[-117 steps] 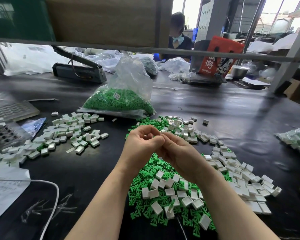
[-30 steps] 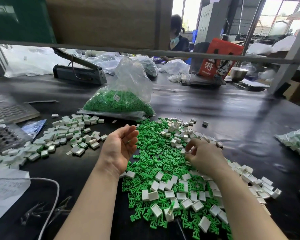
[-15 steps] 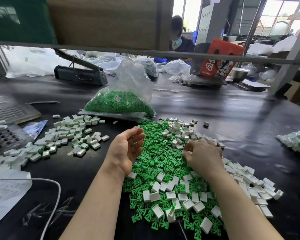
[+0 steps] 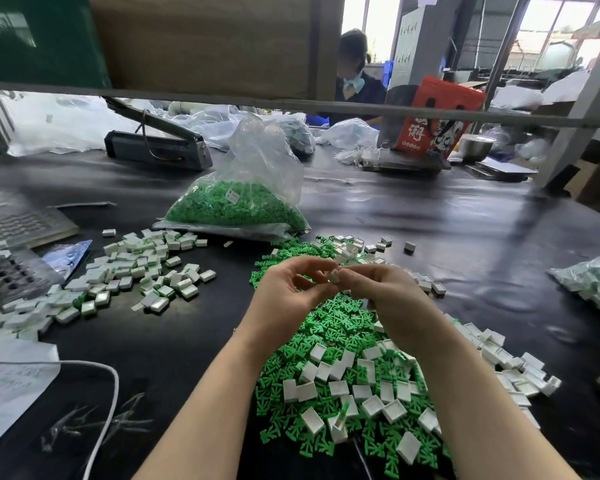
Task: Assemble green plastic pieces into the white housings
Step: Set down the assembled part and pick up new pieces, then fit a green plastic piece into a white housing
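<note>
Both hands meet above the heap of green plastic pieces (image 4: pixel 340 327). The right hand (image 4: pixel 385 299) pinches a small white housing (image 4: pixel 334 276) at its fingertips. The left hand (image 4: pixel 288 299) curls beside it, thumb and forefinger closing toward the same housing; whether they grip anything I cannot tell. Loose white housings (image 4: pixel 371 386) lie below the wrists and to the right. Left of the left hand sits a pile of finished housings (image 4: pixel 142 271); beyond both, a clear bag of green pieces (image 4: pixel 236 206).
</note>
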The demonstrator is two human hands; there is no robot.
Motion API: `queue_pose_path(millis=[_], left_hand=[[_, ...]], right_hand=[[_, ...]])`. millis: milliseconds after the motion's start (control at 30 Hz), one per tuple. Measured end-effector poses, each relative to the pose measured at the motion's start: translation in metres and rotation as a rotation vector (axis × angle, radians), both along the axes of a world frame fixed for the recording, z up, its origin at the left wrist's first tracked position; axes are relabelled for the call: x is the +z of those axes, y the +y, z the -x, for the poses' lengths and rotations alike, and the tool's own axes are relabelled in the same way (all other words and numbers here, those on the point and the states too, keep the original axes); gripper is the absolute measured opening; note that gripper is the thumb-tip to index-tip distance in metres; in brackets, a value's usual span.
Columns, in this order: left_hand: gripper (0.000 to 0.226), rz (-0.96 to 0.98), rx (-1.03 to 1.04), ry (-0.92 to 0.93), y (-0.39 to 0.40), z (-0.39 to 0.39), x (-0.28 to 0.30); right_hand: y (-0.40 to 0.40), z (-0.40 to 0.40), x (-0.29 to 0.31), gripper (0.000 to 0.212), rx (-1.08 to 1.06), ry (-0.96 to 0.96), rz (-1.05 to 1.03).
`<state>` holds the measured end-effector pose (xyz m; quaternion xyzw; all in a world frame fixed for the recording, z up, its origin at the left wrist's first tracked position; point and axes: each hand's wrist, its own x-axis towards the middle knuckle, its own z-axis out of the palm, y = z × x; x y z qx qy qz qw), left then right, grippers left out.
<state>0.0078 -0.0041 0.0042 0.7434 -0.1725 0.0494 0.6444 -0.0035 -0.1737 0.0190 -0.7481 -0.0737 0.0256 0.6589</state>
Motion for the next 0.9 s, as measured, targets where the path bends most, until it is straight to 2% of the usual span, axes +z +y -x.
queue_pose_path(millis=[100, 167, 267, 333, 367, 433, 567, 700, 800, 900], left_hand=[[0.021, 0.052, 0.031, 0.004, 0.001, 0.001, 0.001], [0.021, 0.108, 0.034, 0.014, 0.003, 0.001, 0.001], [0.023, 0.185, 0.033, 0.038, 0.005, 0.001, 0.001], [0.022, 0.229, 0.034, 0.058, 0.006, 0.001, 0.002], [0.023, 0.243, 0.039, 0.069, 0.006, 0.001, 0.001], [0.028, 0.262, 0.05, 0.093, 0.007, 0.001, 0.002], [0.031, 0.309, 0.029, 0.155, 0.007, 0.002, 0.004], [0.022, 0.359, 0.019, 0.184, 0.008, 0.003, 0.004], [0.02, 0.395, 0.015, 0.208, 0.008, 0.002, 0.003], [0.021, 0.442, 0.015, 0.255, 0.008, 0.001, 0.003]], right_hand=[[0.001, 0.0, -0.002, 0.016, -0.013, 0.003, 0.014], [-0.001, -0.003, -0.005, 0.019, -0.059, -0.031, 0.142], [-0.004, -0.008, -0.011, 0.005, -0.091, -0.089, 0.638], [-0.002, -0.01, -0.014, 0.013, -0.081, -0.054, 1.003], [0.0, -0.01, -0.016, 0.021, -0.081, -0.033, 1.12], [0.005, -0.011, -0.018, 0.024, -0.082, -0.035, 1.197], [0.007, -0.011, -0.019, 0.008, -0.073, -0.074, 1.17], [0.006, -0.012, -0.022, 0.006, -0.087, -0.097, 1.072], [0.003, -0.01, -0.019, 0.016, -0.177, -0.159, 0.854], [0.001, -0.008, -0.014, 0.013, -0.246, -0.191, 0.473]])
